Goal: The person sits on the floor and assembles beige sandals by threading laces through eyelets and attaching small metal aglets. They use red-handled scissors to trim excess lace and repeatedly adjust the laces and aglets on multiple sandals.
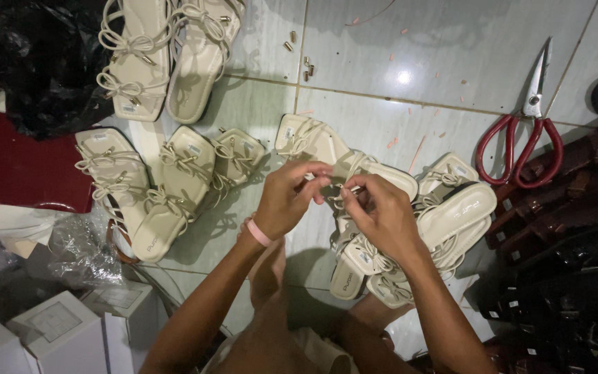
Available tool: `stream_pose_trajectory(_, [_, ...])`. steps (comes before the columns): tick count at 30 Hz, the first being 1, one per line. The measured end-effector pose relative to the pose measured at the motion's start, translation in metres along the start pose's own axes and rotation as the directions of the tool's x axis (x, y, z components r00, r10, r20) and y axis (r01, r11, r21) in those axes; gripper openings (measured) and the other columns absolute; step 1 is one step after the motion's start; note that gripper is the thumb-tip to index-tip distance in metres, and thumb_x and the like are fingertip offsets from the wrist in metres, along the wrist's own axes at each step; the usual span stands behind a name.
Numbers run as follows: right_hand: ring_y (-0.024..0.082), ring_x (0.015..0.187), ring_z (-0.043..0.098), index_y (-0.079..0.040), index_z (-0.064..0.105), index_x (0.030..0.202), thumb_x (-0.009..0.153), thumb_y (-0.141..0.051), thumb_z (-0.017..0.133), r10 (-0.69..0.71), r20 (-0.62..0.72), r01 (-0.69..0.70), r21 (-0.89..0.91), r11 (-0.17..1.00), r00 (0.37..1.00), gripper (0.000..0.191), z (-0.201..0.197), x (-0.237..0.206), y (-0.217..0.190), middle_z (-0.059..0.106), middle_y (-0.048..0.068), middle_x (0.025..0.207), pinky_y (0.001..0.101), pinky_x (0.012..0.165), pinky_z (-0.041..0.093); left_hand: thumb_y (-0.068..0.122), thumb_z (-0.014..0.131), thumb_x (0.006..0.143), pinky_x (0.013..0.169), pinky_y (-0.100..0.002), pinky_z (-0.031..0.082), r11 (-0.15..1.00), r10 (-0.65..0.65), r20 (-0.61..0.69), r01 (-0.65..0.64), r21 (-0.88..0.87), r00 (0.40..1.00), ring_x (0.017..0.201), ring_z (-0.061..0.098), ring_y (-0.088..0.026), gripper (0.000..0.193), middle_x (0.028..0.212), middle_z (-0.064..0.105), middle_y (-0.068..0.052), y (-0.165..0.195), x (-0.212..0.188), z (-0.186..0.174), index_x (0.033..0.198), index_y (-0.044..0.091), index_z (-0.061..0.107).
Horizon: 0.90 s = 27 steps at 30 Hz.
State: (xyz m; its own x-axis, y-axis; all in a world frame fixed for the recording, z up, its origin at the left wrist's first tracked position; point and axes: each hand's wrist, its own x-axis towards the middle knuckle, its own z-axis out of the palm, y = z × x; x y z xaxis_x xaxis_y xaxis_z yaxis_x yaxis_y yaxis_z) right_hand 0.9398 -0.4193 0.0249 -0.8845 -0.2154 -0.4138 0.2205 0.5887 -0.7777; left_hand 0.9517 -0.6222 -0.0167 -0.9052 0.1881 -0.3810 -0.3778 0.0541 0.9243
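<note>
My left hand [289,197] and my right hand [381,211] meet over a cream strappy sandal [327,149] lying on the tiled floor. Both hands pinch the sandal's thin cord strap [340,190] between fingertips, near a small metal tip. A pink band circles my left wrist. Under my right hand lies a heap of more cream sandals [451,215]. The strap's exact knot is hidden by my fingers.
Several cream sandals [167,180] lie at left and at top left [164,55]. Red-handled scissors [527,131] rest at right beside dark brown straps [576,208]. Small metal tips [299,55] dot the tiles. White boxes [57,332], a black plastic bag [36,62].
</note>
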Motion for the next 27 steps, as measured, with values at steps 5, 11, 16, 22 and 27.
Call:
stream_pose_trajectory(5, [0.016,0.069,0.072,-0.003,0.07,0.106,0.093,-0.017,0.073,-0.064,0.0,0.064,-0.007,0.998,0.998,0.019,-0.001,0.0,-0.001,0.072,0.01,0.086,0.0307,0.06,0.056,0.004,0.075,0.092,0.062,-0.024,0.056,0.98,-0.137,-0.003,0.135,-0.146,0.991,0.07,0.069,-0.01,0.011,0.089,0.076,-0.008,-0.008,0.004,0.001,0.101,-0.002,0.077])
stream_pose_trajectory(11, [0.019,0.069,0.071,-0.004,0.07,0.108,0.093,-0.018,0.073,-0.103,0.033,0.105,-0.048,0.993,0.994,0.021,-0.002,-0.001,-0.002,0.071,0.011,0.091,0.033,0.063,0.056,0.005,0.075,0.09,0.065,-0.024,0.059,0.974,-0.198,0.0,0.197,-0.115,0.98,0.072,0.071,-0.009,0.011,0.088,0.079,-0.008,-0.011,0.008,0.001,0.099,0.0,0.079])
stream_pose_trajectory(16, [0.019,0.069,0.07,-0.004,0.069,0.109,0.092,-0.016,0.072,-0.118,0.055,0.121,-0.056,0.991,0.992,0.021,-0.004,0.0,-0.004,0.07,0.011,0.091,0.0332,0.064,0.056,0.005,0.075,0.09,0.068,-0.024,0.059,0.987,-0.127,0.027,0.129,-0.092,0.992,0.074,0.072,-0.009,0.011,0.088,0.079,-0.009,-0.008,0.01,-0.001,0.098,-0.001,0.079])
stream_pose_trajectory(22, [0.022,0.067,0.068,-0.006,0.07,0.107,0.09,-0.016,0.074,-0.139,0.041,0.142,-0.105,0.984,0.989,0.02,-0.004,0.001,-0.005,0.07,0.011,0.089,0.0354,0.065,0.055,0.004,0.075,0.09,0.067,-0.025,0.061,0.995,-0.076,0.09,0.081,-0.053,0.993,0.076,0.074,-0.012,0.009,0.088,0.076,-0.008,-0.002,0.013,-0.006,0.096,-0.001,0.079])
stream_pose_trajectory(27, [0.028,0.083,0.07,-0.006,0.069,0.106,0.091,-0.016,0.075,-0.32,-0.026,0.312,-0.167,0.935,0.947,0.019,-0.005,0.001,-0.007,0.072,0.012,0.097,0.0382,0.072,0.055,0.006,0.077,0.09,0.067,-0.024,0.063,0.999,0.026,0.121,-0.03,0.034,0.992,0.077,0.075,-0.012,0.009,0.089,0.076,-0.009,0.003,0.014,-0.009,0.097,0.001,0.079])
